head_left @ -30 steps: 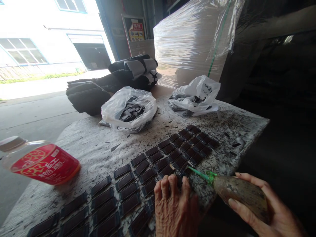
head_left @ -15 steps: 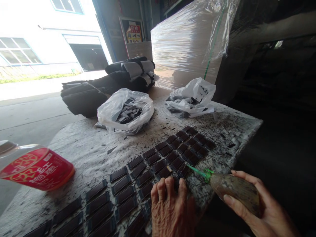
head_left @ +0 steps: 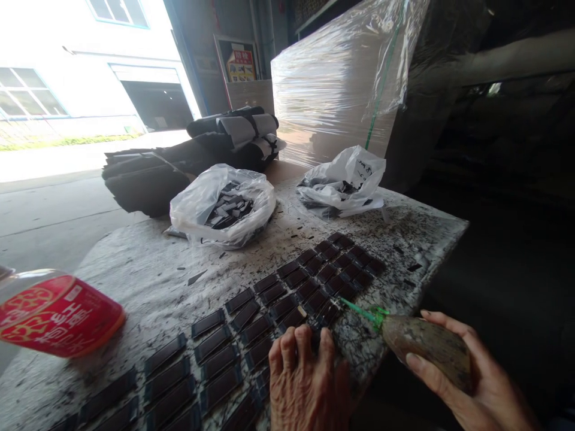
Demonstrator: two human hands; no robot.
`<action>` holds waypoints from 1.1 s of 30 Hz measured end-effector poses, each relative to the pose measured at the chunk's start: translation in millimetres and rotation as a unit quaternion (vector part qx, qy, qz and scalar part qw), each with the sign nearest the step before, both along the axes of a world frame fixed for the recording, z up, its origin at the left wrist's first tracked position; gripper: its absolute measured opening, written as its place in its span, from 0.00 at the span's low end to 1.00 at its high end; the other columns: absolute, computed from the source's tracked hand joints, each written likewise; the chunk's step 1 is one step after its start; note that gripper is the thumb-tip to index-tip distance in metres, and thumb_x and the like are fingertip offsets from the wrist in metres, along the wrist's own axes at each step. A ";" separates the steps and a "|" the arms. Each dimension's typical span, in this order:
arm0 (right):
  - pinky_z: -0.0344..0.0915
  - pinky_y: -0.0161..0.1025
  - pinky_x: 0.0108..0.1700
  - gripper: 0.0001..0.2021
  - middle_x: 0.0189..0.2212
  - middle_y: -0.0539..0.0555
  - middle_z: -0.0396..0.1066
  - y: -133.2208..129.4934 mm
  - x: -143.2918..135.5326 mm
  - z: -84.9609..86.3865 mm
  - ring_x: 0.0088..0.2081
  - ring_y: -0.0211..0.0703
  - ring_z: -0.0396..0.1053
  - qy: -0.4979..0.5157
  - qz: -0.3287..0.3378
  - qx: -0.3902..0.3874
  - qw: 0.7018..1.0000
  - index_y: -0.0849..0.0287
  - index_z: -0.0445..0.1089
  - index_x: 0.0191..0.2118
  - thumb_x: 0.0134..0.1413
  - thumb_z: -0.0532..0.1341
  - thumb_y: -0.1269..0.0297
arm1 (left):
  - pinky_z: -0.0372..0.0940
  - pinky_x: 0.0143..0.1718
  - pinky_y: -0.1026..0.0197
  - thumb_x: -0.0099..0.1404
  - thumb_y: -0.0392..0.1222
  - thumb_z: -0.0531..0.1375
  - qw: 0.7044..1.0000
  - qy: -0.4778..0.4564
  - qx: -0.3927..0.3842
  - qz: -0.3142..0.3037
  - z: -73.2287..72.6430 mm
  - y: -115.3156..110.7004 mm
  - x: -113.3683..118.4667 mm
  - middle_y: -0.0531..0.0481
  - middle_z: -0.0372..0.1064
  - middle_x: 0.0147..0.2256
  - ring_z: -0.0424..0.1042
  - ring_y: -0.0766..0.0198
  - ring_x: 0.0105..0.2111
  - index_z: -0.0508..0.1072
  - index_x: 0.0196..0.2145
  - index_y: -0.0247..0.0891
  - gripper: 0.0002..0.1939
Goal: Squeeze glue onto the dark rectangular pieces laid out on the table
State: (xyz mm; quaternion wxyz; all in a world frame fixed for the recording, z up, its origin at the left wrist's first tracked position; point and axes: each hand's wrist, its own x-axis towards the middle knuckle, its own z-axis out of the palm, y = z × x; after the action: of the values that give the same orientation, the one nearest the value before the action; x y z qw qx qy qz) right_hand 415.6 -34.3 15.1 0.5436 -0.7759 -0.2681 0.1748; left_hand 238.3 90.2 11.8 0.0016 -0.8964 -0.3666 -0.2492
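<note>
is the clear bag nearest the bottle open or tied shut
Open: the clear plastic bag has its mouth spread wide, showing loose dark rectangular pieces piled inside.

I am pressing my left hand (head_left: pixel 308 383) down flat, knuckles up, fingers curled forward, while my right hand (head_left: pixel 476 383) is lying palm-up, fingers wrapping round in a loose grip

A single head-worn camera looks forward and down across a speckled table (head_left: pixel 148 263) from its near edge. The left hand (head_left: pixel 305 383) and right hand (head_left: pixel 476 383) sit close at the bottom; a wrapped pallet (head_left: pixel 332 84) and bright yard lie far beyond.
</note>
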 end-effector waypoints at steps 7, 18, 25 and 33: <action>0.71 0.32 0.41 0.28 0.48 0.52 0.70 0.4 4.7 -3.5 0.46 0.50 0.70 -0.024 0.000 -0.008 1.000 0.51 0.62 0.51 0.44 0.66 0.49 | 0.56 0.47 0.45 0.61 0.41 0.55 1.000 -0.007 0.017 0.002 -0.8 0.0 1.8 0.44 0.60 0.43 0.58 0.49 0.46 0.70 0.46 0.43 0.15; 0.70 0.33 0.42 0.27 0.47 0.52 0.70 0.6 6.9 -7.4 0.45 0.48 0.70 -0.026 -0.002 -0.012 1.000 0.50 0.61 0.51 0.45 0.65 0.48 | 0.56 0.47 0.46 0.61 0.41 0.55 1.000 -0.001 0.030 0.001 -2.4 2.1 1.3 0.44 0.60 0.43 0.59 0.48 0.46 0.70 0.46 0.44 0.15; 0.69 0.34 0.43 0.26 0.48 0.51 0.69 2.7 7.6 -5.3 0.46 0.47 0.69 -0.032 -0.005 -0.008 0.999 0.50 0.61 0.51 0.46 0.64 0.48 | 0.56 0.45 0.48 0.63 0.43 0.54 0.999 -0.001 0.050 -0.002 -1.2 4.0 0.6 0.44 0.61 0.43 0.59 0.49 0.45 0.70 0.45 0.44 0.14; 0.68 0.33 0.43 0.27 0.49 0.52 0.67 4.4 5.3 -4.5 0.47 0.47 0.68 -0.027 -0.020 0.008 0.999 0.51 0.60 0.51 0.47 0.64 0.47 | 0.55 0.47 0.47 0.62 0.47 0.56 0.999 -0.001 0.039 -0.004 -6.5 6.1 0.7 0.45 0.64 0.43 0.60 0.49 0.45 0.70 0.46 0.45 0.15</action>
State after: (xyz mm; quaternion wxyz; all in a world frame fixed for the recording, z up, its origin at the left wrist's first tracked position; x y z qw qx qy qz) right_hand 420.9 -29.9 10.6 0.5456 -0.7813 -0.2684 0.1411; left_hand 239.0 96.2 5.3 0.0355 -0.8968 -0.3533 -0.2639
